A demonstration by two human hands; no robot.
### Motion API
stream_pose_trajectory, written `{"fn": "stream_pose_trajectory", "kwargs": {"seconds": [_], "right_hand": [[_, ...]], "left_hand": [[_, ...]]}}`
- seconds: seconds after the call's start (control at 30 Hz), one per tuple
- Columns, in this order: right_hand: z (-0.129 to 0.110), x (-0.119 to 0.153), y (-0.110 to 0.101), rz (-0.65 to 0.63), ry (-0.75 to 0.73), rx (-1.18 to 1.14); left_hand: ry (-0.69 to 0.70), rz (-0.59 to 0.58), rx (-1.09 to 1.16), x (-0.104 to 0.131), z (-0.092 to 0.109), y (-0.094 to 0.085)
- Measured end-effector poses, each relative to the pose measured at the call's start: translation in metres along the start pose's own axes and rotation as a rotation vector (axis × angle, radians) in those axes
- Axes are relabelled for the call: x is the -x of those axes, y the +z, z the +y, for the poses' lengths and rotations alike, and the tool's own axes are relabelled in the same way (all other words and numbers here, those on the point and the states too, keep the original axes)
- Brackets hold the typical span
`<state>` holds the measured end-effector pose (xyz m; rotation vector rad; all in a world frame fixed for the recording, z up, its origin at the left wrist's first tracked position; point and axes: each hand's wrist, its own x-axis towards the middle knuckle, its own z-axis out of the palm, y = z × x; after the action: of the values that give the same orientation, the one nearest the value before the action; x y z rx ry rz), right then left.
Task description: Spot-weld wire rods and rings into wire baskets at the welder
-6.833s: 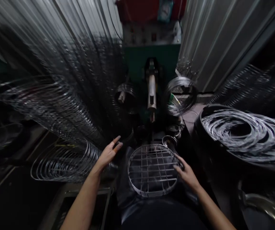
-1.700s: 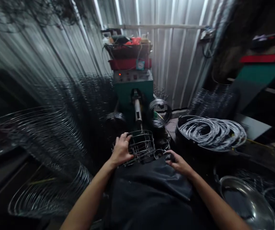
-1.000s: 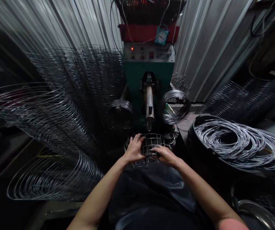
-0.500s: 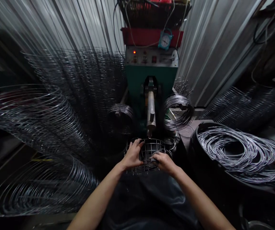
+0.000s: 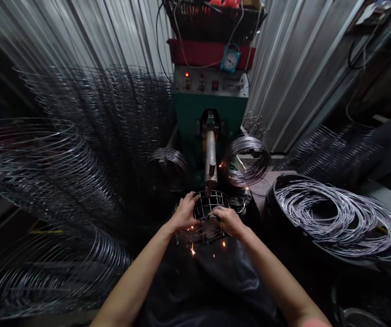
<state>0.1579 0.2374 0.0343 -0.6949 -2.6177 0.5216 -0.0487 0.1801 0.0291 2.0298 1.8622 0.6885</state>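
Wire basket sits right below the machine bar, long axis crosswise to it; sparks on the near side. Right hand pinches it right of the bar, can't tell if a small part's in there too. Left hand grips wider, left of the bar, fingertips slightly nearer its tip. Round cup right of bar, contents unclear. Black tub, farther right of bar, holds wire rings.
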Motion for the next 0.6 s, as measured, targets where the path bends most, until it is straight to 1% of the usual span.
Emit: {"fn": "stream_pose_trajectory", "kwargs": {"seconds": [0.1,0.23,0.3,0.37,0.43,0.47,0.53,0.6], "right_hand": [[0.002,-0.004,0.003,0.014,0.024,0.016],[0.006,-0.016,0.007,0.072,0.077,-0.009],[0.008,-0.016,0.009,0.138,0.079,-0.057],[0.012,-0.010,0.012,0.254,0.093,-0.111],[0.016,-0.003,0.013,0.385,0.144,-0.155],[0.019,0.000,0.013,0.427,0.175,-0.171],[0.025,-0.001,0.013,0.454,0.229,-0.188],[0.031,-0.008,0.013,0.442,0.262,-0.189]], "left_hand": [[-0.020,0.007,-0.031,-0.005,0.001,-0.003],[-0.077,0.023,-0.063,-0.018,0.003,-0.009],[-0.079,0.032,-0.059,-0.021,0.004,-0.009],[-0.078,0.055,-0.050,-0.021,0.003,-0.007],[-0.077,0.074,-0.043,-0.021,0.001,-0.005],[-0.080,0.073,-0.043,-0.021,0.000,-0.004],[-0.097,0.059,-0.046,-0.024,-0.001,-0.006],[-0.126,0.044,-0.045,-0.031,-0.003,-0.009]]}}
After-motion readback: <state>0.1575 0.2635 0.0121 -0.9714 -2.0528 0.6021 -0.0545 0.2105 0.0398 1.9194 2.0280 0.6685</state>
